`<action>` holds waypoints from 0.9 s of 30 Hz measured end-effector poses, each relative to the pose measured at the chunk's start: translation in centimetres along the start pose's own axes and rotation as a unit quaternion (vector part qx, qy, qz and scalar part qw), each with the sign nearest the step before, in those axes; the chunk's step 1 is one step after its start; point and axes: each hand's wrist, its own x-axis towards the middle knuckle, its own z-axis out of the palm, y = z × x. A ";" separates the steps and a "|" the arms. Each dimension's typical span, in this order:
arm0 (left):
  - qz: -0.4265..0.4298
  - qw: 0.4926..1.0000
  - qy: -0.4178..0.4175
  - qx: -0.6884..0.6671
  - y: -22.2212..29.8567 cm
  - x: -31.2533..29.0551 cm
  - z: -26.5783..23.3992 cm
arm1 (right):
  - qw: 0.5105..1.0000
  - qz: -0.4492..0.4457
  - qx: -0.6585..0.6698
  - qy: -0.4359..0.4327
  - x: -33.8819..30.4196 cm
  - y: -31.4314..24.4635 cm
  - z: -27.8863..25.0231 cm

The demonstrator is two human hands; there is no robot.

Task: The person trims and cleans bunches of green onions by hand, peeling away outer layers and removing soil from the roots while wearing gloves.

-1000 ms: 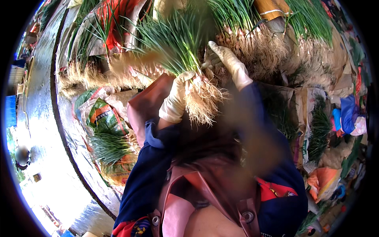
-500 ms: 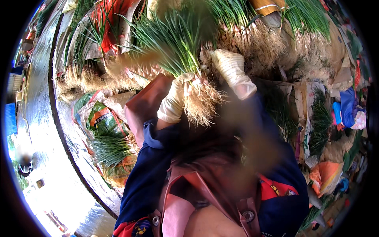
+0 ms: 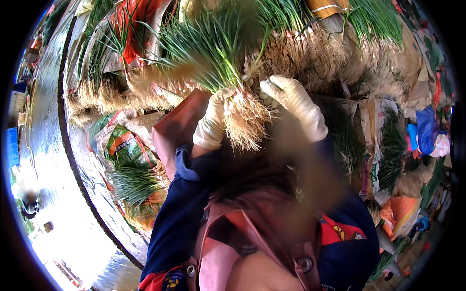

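Both hands wear off-white gloves. My left hand [image 3: 212, 120] is closed round a bunch of spring onions [image 3: 246, 116], just above the pale, tangled roots. Its long green leaves fan out away from me, and the roots hang toward my lap. Close to the right side of the bunch is my right hand [image 3: 297, 101], its fingers bent and pressed together. Whatever may be between those fingertips is too small to make out. A brownish blur covers part of my right sleeve and some of the leaves.
Rows of rooted spring onions [image 3: 303, 53] lie across the far side, with a red plastic bag [image 3: 128, 34] among them. A green and orange sack [image 3: 124, 145] with more greens is at left. Further greens [image 3: 392, 150] and a blue bag [image 3: 427, 131] lie at right.
My right hand has drawn back toward me from the upper right of the bunch, its fingers now curled. My left hand keeps its hold on the spring onions with little movement.
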 end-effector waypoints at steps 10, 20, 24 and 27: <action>0.010 0.996 0.022 0.091 0.4 -1.0 -0.4 | 0.967 0.065 0.241 -0.057 6.2 2.4 2.5; 0.028 0.997 0.018 0.075 -0.4 -0.4 -0.4 | 0.891 0.101 0.442 -0.015 2.0 4.3 4.2; -0.047 0.997 -0.016 0.052 -0.6 -0.7 0.0 | 0.958 -0.046 0.283 0.005 0.6 2.7 3.0; -0.094 0.987 -0.034 0.122 -0.6 -0.9 -0.2 | 0.958 -0.009 0.284 -0.040 1.5 -0.9 1.2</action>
